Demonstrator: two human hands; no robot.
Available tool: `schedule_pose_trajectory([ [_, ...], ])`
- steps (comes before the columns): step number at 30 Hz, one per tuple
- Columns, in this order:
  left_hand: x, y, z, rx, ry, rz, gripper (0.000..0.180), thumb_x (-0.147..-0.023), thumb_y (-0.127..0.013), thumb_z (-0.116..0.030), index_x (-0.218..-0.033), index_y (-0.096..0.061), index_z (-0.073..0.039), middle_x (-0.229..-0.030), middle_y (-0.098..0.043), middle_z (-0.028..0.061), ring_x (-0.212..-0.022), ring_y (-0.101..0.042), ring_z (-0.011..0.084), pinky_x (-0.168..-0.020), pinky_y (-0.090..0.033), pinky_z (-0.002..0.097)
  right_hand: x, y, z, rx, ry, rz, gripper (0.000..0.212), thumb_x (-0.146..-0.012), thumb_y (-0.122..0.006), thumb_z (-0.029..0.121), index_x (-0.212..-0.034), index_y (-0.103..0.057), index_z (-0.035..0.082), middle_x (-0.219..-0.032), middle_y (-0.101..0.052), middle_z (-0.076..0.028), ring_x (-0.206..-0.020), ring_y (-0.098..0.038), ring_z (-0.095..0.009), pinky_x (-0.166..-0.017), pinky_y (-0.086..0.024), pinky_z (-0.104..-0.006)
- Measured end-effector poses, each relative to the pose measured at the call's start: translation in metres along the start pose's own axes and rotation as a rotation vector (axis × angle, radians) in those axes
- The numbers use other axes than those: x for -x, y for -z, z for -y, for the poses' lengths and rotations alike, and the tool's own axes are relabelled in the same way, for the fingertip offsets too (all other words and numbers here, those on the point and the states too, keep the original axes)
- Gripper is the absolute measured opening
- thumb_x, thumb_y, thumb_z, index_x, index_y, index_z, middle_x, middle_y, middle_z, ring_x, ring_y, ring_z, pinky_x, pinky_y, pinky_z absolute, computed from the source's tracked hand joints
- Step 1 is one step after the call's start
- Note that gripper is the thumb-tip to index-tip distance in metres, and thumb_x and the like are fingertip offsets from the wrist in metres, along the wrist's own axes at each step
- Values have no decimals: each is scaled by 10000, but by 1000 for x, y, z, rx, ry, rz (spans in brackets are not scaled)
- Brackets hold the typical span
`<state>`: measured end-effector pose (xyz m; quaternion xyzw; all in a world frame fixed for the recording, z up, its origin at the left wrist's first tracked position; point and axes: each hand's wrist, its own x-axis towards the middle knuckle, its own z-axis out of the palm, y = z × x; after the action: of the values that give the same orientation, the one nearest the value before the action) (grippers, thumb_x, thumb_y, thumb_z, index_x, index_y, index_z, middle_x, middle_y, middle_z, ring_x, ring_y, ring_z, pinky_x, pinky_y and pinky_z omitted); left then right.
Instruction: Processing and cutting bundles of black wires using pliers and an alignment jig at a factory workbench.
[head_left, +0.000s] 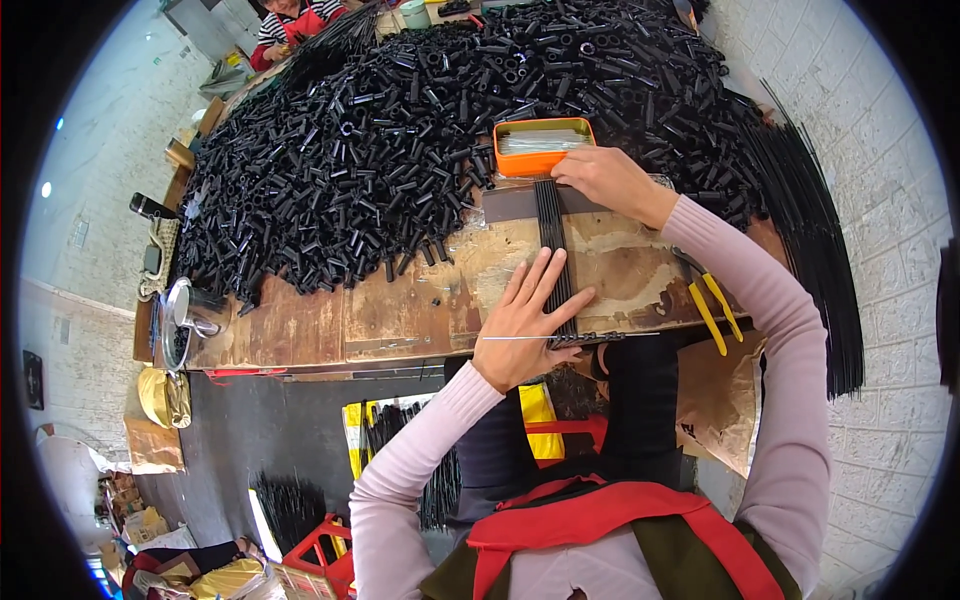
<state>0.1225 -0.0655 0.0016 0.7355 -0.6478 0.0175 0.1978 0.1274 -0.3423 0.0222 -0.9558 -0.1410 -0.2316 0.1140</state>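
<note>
So we've got a narrow bundle of straight, thin black rods (549, 212) on the worn brown wooden table (400, 315), running from 12 o'clock down to the near edge. Our left hand (530, 315) is palm-down on it, fingers spread, pressing rather than gripping. A thin, straight silvery wire (512, 338) seems to lie across the back of that hand.

Our right hand (607, 182) is up at 1 o'clock, fingers bent by the near corner of an orange, rectangular open box (515, 164) of thin pale strands (540, 144). Can't tell if the fingertips are pinching anything.

What could bite us? Ease off the left palm and the rods could fan out or roll. Tilt that wrist and the wire probably slides off. A careless right elbow might knock the yellow-handled pliers (714, 305) at 3 o'clock off the edge, and the huge heap of short black tubes (400, 150) at 11 could spill our way if bumped.
</note>
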Motion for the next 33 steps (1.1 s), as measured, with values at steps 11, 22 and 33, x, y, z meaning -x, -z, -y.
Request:
schedule_pose_trajectory([
  [11, 5, 1, 3, 6, 15, -4, 846, -691, -785, -441, -1446, -444, -270, -1575, -233, 199, -1461, -225, 366, -1180, -232, 467, -31, 2, 2, 114, -76, 12, 173, -912, -580, 190, -831, -624, 45, -812, -630, -120, -771, -648, -333, -671, -521, -429],
  [22, 3, 5, 0, 14, -2, 54, 863, -696, -798, -419, -1457, -424, -256, -1584, -203, 200, -1471, -190, 371, -1183, -213, 474, -77, -11, -40, 89, -318, 234, 116, -811, -618, 79, -859, -693, 6, -859, -684, -179, -836, -661, -356, -741, -527, -424],
  [33, 19, -3, -2, 14, -57, -81, 759, -664, -570, 35, -1380, -538, -213, -1538, -328, 198, -1435, -311, 351, -1161, -283, 464, 0, 20, 6, 37, -50, 91, 216, -857, -561, 41, -1017, -704, 55, -886, -638, -140, -852, -644, -343, -749, -529, -424],
])
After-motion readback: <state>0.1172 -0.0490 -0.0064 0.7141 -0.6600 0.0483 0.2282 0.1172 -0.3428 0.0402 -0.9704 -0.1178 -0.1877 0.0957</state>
